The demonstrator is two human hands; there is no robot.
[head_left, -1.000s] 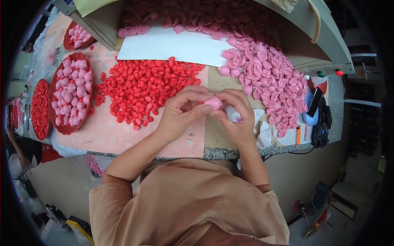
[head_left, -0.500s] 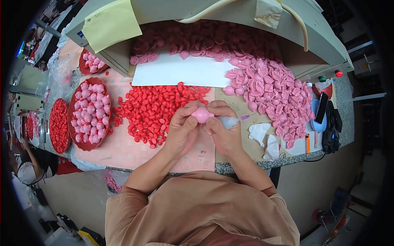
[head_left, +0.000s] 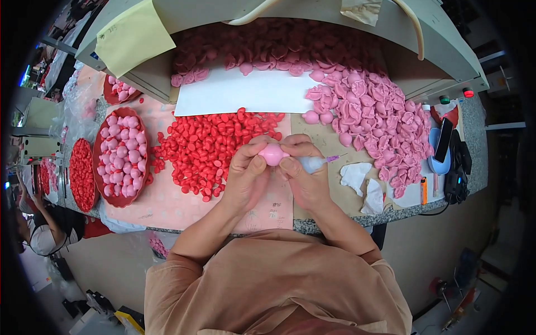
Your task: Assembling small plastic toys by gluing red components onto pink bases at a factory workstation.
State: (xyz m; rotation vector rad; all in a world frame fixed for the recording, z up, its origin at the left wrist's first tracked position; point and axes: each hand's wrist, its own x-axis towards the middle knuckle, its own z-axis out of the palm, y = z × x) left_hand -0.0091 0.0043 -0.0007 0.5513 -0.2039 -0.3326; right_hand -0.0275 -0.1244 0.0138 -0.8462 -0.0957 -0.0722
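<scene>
A glossy pink ball (head_left: 273,154) is pinched between the thumbs and fingers of my left hand (head_left: 244,177) and my right hand (head_left: 308,181), above the middle of the bench. Tucked in my right hand is a small translucent bottle (head_left: 312,163) with a purple needle tip pointing right, away from the ball. Just beyond my left hand lies a spread heap of small red rounded pieces (head_left: 204,148). Beyond my right hand, a large pile of pink hollow shells and balls (head_left: 377,125) spills out of a grey box-shaped machine (head_left: 441,50). The ball's underside is hidden.
Left of the red heap stands a red scalloped tray (head_left: 125,201) of pink balls with red pieces; another tray (head_left: 82,206) holds red pieces. White scraps (head_left: 355,176), an orange lighter (head_left: 424,191) and a phone (head_left: 444,137) lie right. A co-worker (head_left: 47,229) sits far left.
The whole view has turned slightly. Both hands keep hold of the pink ball, and the bottle's needle tip shows a little more clearly beside my right hand.
</scene>
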